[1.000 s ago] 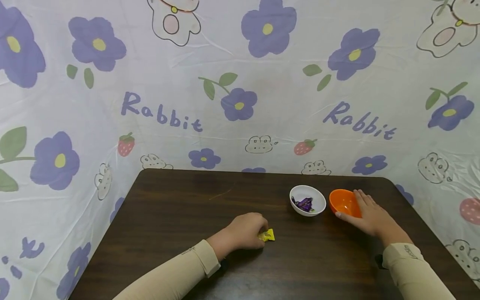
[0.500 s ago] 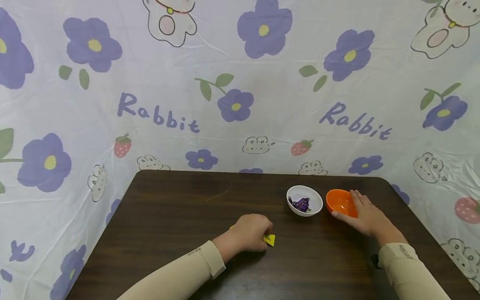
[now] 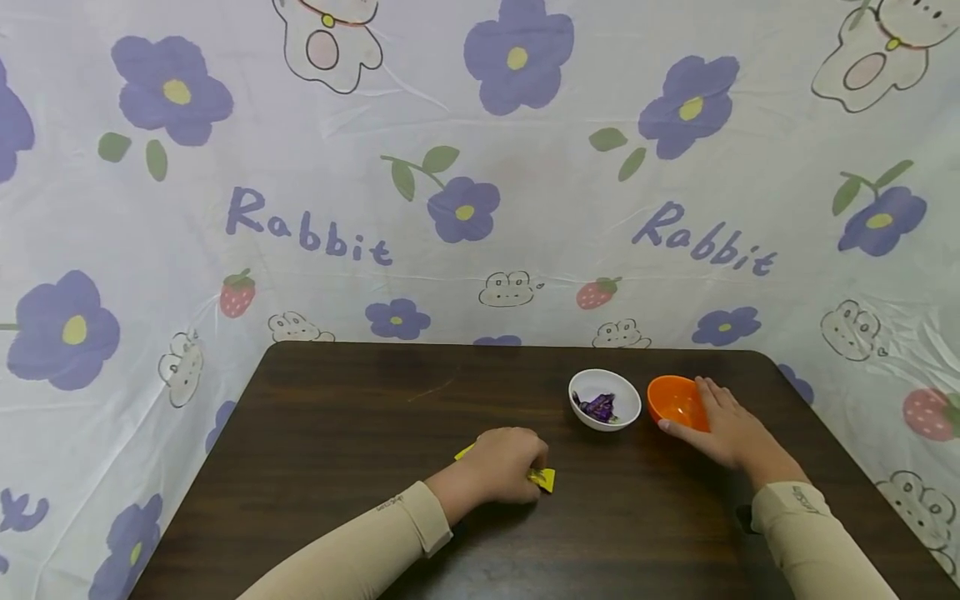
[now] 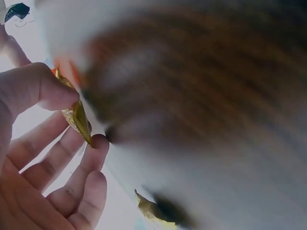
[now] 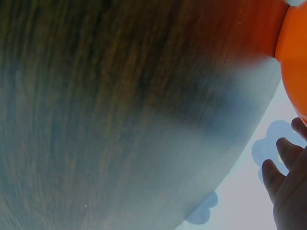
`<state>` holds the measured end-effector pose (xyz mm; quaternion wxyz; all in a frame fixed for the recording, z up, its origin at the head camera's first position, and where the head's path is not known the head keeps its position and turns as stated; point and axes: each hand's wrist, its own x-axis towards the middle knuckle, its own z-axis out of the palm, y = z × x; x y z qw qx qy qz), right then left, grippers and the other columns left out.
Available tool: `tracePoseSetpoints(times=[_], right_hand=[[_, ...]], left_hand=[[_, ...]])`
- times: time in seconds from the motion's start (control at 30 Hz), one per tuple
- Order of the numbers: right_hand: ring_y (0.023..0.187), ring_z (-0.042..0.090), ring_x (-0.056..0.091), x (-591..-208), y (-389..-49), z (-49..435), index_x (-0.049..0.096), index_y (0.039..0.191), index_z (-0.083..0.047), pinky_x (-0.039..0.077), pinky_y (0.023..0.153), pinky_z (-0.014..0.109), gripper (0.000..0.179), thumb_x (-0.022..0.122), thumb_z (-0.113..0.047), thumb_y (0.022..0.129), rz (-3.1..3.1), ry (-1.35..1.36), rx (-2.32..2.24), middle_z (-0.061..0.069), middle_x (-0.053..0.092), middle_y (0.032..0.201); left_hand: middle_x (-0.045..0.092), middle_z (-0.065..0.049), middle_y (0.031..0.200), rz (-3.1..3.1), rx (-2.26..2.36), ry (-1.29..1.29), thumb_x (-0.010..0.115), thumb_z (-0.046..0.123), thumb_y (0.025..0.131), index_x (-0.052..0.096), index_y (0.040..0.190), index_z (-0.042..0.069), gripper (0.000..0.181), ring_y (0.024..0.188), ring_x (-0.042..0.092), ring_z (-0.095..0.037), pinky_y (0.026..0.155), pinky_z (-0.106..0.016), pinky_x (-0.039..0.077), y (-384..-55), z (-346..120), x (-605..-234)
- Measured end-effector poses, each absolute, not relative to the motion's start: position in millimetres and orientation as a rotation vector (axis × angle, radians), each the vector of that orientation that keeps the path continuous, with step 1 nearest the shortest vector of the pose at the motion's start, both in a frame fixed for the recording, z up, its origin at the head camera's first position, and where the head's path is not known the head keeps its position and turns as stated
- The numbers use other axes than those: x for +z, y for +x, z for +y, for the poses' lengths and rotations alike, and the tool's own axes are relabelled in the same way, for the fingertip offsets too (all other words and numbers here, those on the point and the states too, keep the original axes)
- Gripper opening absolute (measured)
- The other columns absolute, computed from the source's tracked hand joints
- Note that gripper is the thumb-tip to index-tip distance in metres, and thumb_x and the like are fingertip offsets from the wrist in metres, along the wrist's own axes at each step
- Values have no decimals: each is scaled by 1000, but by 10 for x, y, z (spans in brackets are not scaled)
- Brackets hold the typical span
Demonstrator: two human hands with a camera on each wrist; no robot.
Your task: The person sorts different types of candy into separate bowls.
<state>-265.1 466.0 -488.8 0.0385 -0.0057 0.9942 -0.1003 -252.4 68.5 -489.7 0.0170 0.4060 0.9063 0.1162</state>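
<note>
In the head view my left hand (image 3: pixel 495 467) is low over the table, left of the bowls. It pinches a yellow-wrapped candy (image 4: pixel 76 117) between thumb and fingers, as the left wrist view shows. A second yellow-wrapped candy (image 3: pixel 463 451) lies on the table behind that hand, mostly hidden from the head view. My right hand (image 3: pixel 738 433) rests against the right side of an orange bowl (image 3: pixel 667 400), thumb along the near side and fingers extended along the far right rim. The inside of the orange bowl is partly covered by that hand.
A white bowl (image 3: pixel 633 402) with purple-wrapped candies (image 3: pixel 600 407) stands just left of the orange one. The dark wooden table (image 3: pixel 360 400) ends at a patterned cloth (image 3: pixel 525 167) behind and at the sides.
My left hand has shifted slightly right across the table with the candy, uncovering part of the second yellow candy. The right hand stays at the orange bowl; the head view has turned slightly.
</note>
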Motion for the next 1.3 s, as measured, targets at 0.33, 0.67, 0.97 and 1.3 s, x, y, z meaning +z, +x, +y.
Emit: tracePoseSetpoints(times=[0.33,0.67,0.97,1.3], right_hand=[[152,64,19,-4882,-2656,4650,13,165,10,18,120,78,121,43,-84,94,3058,1,-262,41,18,167],[153,63,17,-4889,-2662,4646,15,165,10,16,122,76,121,42,-85,94,3075,-9,-248,40,19,167],[154,63,17,-4892,-2651,4641,16,164,11,14,123,75,120,42,-84,94,3089,-21,-235,39,20,168],[154,61,17,-4918,-2667,4644,16,164,10,16,124,74,120,42,-84,94,3107,-15,-199,39,20,168]], left_hand=[[58,13,82,2816,468,1325,82,27,81,72,90,22,14,68,47,-5,57,-23,38,-2527,733,-4912],[63,12,89,2825,675,1416,79,28,85,76,102,20,19,74,50,-3,63,-18,41,-2550,833,-4851],[68,9,97,2796,830,1389,79,30,86,78,109,17,27,81,55,-3,73,-15,46,-2610,970,-4701],[71,6,100,2735,973,1367,79,29,86,79,112,14,30,84,58,-4,76,-12,48,-2668,1118,-4577]])
